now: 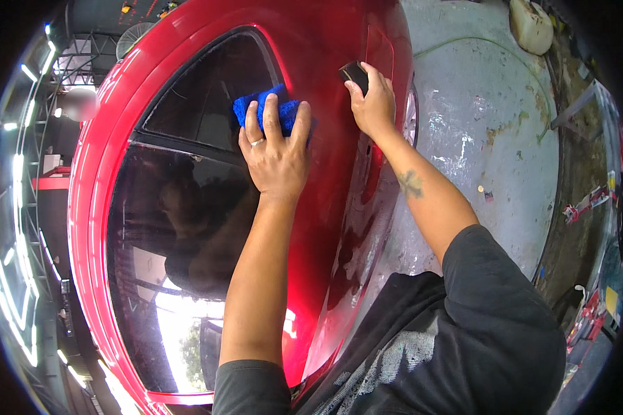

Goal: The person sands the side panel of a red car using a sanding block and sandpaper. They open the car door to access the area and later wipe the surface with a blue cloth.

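My left hand (277,166) presses a folded blue microfiber cloth (287,111) against the side of a red car (318,69), at the rear corner of the dark side glass (194,104). Its fingers spread over the cloth, and a ring is on one of them. Farther right, my right hand (376,107) grips a small dark block (354,73) between thumb and fingers, over the glossy red rear panel. Whether the block touches the paint, I cannot tell. The palm side of my left hand is hidden.
Right of the car, a worn grey floor (477,173) carries a thin green hose (491,40). A whitish plastic container (531,28) stands at the far right. Beyond the roof are a fan (133,40) and a blurred person (81,104). Clutter lines the right edge.
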Demonstrator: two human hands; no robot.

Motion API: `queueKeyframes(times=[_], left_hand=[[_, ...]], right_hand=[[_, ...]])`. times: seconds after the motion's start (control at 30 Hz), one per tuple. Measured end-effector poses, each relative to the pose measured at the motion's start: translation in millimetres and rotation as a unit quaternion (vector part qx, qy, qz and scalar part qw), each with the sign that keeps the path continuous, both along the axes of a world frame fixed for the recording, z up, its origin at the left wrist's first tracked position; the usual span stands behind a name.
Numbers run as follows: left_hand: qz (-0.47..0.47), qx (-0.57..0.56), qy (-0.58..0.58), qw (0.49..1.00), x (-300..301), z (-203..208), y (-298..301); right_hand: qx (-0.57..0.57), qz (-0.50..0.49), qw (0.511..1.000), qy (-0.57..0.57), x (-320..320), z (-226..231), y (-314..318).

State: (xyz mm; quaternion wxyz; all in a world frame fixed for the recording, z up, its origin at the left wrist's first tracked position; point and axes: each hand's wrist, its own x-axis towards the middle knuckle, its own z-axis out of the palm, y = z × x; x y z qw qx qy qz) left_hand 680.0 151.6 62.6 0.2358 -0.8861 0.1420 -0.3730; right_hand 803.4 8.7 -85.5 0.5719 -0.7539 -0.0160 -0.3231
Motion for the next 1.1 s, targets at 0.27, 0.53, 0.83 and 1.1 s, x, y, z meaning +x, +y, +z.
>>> queueKeyframes(times=[0.27,0.53,0.83,1.1], left_hand=[[0.002,0.004,-0.007,1.000,-5,-5,7],[0.004,0.009,-0.013,1.000,-3,-9,6],[0.004,0.010,-0.018,1.000,-2,-2,-5],[0.003,0.008,-0.015,1.000,0,-1,-4]], right_hand=[[-0.019,0.078,0.995,-0.053,-135,-40,15],[0.029,0.043,0.999,0.007,-78,-28,11],[-0.037,0.064,0.997,-0.038,28,2,-20],[-0.059,0.079,0.987,-0.129,32,-11,-28]])
